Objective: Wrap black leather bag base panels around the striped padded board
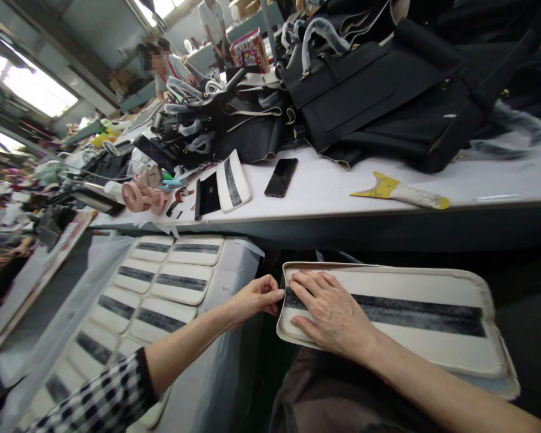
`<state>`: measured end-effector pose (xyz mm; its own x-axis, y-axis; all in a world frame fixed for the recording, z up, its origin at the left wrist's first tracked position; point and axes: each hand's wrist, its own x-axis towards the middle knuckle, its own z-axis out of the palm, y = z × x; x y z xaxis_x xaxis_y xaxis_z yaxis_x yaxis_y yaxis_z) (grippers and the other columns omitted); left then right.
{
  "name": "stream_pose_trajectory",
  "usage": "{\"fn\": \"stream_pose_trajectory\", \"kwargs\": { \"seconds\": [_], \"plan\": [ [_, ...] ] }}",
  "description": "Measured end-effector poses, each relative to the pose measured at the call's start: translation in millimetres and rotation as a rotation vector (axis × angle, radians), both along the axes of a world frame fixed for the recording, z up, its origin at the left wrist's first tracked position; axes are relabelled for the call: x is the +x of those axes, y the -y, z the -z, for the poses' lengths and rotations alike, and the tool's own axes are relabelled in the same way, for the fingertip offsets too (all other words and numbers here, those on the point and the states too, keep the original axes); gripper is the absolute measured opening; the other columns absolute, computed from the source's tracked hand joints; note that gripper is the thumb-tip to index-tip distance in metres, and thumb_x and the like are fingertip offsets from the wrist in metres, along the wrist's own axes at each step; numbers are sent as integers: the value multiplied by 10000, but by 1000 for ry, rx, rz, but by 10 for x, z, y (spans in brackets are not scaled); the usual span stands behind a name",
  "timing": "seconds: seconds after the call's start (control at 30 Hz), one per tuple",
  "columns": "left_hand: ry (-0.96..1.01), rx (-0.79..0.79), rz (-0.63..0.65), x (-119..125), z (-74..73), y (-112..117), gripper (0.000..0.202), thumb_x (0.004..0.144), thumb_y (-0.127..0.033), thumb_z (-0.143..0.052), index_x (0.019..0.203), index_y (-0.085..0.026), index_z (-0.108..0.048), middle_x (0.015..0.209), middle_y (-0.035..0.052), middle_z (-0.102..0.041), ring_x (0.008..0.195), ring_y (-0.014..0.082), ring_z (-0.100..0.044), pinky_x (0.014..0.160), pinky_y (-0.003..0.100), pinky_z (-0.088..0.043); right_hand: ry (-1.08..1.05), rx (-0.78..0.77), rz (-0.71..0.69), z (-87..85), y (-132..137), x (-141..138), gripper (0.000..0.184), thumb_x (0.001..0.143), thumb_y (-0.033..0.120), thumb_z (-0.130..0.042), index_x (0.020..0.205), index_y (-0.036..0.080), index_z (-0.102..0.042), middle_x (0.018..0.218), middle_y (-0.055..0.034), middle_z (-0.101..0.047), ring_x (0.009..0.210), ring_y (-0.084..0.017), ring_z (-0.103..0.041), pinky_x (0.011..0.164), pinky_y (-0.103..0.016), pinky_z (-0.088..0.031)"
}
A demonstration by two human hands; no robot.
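Observation:
A cream panel with a dark stripe down its middle [415,313] lies across my lap. My right hand [329,310] rests flat on its left end, fingers stretched out and pressing down. My left hand [256,297] pinches the panel's left edge with curled fingers. Several matching striped panels [162,288] lie in rows on a white-covered surface at my left.
On the white workbench [342,186] ahead lie a black phone [281,177], a yellow-ended scraper [401,191], one more striped panel [232,180] and a pink fan [137,196]. Black bags [379,84] are heaped behind. Other people stand far back.

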<state>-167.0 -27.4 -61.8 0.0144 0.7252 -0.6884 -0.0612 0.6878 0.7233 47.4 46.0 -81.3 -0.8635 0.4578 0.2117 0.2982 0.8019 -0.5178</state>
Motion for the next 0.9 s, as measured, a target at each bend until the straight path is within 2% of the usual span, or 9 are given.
{"fn": "stream_pose_trajectory", "kwargs": {
  "seconds": [0.37,0.63,0.77,0.9],
  "plan": [
    [0,-32,63,-7,-19,-112,466,724,-487,-782,801,-182,-438,706,-50,-540,621,70,-546,649,227,-506,-12,-24,3,31,-13,-8,541,910,453,-572,1345,140,-503,1420,-105,-502,1292,-276,-420,1111,-434,-271],
    [-65,-55,65,15,28,-148,473,743,-524,-742,805,-196,-407,643,-68,-501,534,61,-507,534,195,-490,-12,-60,9,86,-29,-29,556,914,414,-569,1383,133,-470,1447,-118,-478,1327,-279,-393,1122,-454,-270],
    [-112,5,20,67,95,-120,457,774,-535,-702,810,-210,-383,636,-79,-466,523,67,-471,481,184,-463,9,-76,-10,101,-77,-72,574,915,413,-563,1397,122,-452,1453,-126,-463,1345,-288,-369,1135,-454,-246],
    [-159,114,-57,166,195,-39,425,820,-519,-651,795,-219,-351,660,-81,-409,538,70,-404,456,166,-370,20,-90,-5,62,-105,-94,633,875,418,-624,1408,136,-433,1453,-114,-457,1337,-285,-369,1131,-437,-256]
  ]
}}
